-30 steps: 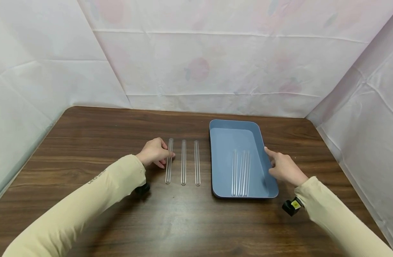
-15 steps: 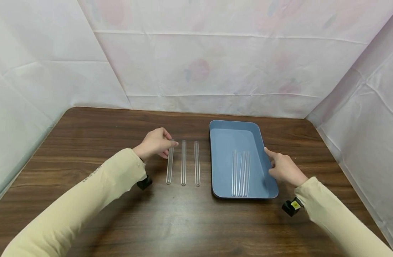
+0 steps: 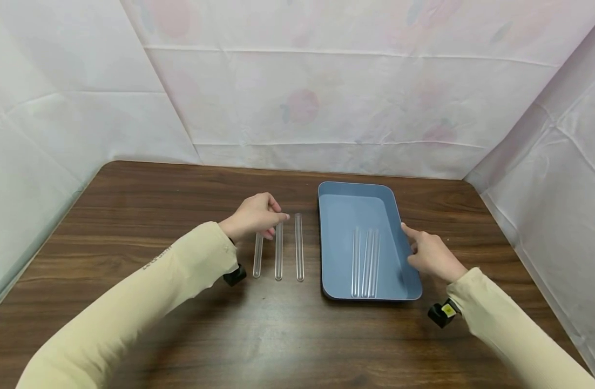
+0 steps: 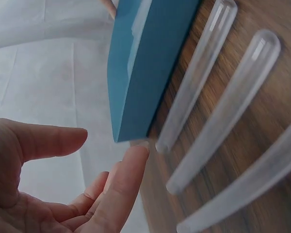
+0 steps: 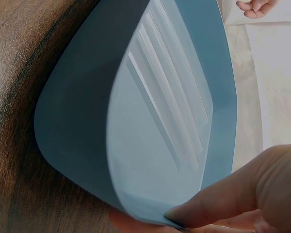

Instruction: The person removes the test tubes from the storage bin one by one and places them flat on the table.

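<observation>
Three clear test tubes lie side by side on the wooden table: a left tube [image 3: 257,259], a middle tube [image 3: 279,254] and a right tube [image 3: 299,248]. Over the upper ends of the left and middle ones is my left hand [image 3: 254,217]. In the left wrist view its thumb and fingers [image 4: 119,194] stand apart with nothing between them. To the right is a blue tray [image 3: 337,243] with several similar tubes [image 3: 364,265] lying in it. My right hand [image 3: 431,254] pinches the tray's right rim, thumb on the inner side in the right wrist view.
White patterned cloth [image 3: 258,102] hangs behind the table and along both sides. The brown table [image 3: 273,346] stretches in front of the tubes and tray. A black wrist camera [image 3: 235,275] sits under the left wrist, and another [image 3: 440,314] under the right.
My left hand has moved up along the left tube, then right to the middle tube's upper end. The left tube has shifted slightly. My right hand and the tray stay put.
</observation>
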`<action>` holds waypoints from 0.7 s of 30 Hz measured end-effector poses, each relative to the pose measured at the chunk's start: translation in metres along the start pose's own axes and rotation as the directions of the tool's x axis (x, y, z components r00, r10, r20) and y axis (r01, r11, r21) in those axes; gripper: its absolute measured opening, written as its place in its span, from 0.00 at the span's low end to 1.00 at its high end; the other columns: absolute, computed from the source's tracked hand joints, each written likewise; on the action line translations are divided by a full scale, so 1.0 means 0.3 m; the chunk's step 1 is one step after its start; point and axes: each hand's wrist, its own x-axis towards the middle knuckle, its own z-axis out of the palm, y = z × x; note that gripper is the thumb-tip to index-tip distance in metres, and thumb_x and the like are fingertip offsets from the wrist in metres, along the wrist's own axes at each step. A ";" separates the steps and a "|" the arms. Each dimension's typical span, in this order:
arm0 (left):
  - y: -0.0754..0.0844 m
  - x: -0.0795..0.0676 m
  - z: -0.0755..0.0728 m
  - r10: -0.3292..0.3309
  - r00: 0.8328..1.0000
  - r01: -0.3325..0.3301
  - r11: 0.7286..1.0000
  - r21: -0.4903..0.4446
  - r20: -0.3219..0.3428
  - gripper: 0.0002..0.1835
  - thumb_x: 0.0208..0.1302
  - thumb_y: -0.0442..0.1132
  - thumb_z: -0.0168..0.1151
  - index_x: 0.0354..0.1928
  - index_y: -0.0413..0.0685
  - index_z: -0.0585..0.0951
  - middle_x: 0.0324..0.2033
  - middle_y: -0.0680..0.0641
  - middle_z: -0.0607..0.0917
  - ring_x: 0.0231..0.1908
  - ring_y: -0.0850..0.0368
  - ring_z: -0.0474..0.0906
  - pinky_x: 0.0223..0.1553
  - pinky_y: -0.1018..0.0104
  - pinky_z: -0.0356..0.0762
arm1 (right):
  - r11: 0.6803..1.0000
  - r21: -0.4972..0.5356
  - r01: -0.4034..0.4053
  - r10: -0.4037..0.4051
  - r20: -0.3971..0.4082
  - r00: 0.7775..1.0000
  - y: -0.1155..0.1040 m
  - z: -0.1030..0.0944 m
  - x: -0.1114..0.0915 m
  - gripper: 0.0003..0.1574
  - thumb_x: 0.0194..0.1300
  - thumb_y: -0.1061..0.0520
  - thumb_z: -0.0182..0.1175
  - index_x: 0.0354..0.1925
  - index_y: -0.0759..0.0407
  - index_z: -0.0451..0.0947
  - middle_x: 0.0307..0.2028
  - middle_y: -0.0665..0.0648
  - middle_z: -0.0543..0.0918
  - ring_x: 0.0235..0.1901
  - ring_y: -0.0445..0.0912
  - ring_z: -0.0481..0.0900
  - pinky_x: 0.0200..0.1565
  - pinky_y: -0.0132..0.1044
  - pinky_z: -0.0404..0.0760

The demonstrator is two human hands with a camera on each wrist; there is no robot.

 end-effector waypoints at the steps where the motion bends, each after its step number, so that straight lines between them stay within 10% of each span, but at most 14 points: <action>1: 0.007 0.002 0.006 0.004 1.000 -0.004 1.000 0.003 0.004 0.17 0.66 0.43 0.59 0.48 0.37 0.71 0.39 0.40 0.80 0.24 0.57 0.82 0.38 0.58 0.86 | 1.000 0.002 -0.002 0.002 0.001 1.000 -0.001 0.000 0.000 0.50 0.49 0.74 0.50 0.71 0.73 0.47 0.39 0.75 0.81 0.15 0.43 0.68 0.19 0.34 0.71; 21: 0.165 0.022 0.189 0.111 0.983 -0.109 0.994 -0.022 0.145 0.15 0.66 0.42 0.60 0.47 0.40 0.73 0.39 0.42 0.82 0.30 0.56 0.85 0.46 0.62 0.83 | 1.000 -0.004 0.001 -0.001 0.001 1.000 -0.004 -0.003 0.004 0.50 0.49 0.74 0.49 0.71 0.73 0.47 0.41 0.77 0.80 0.15 0.43 0.66 0.19 0.33 0.67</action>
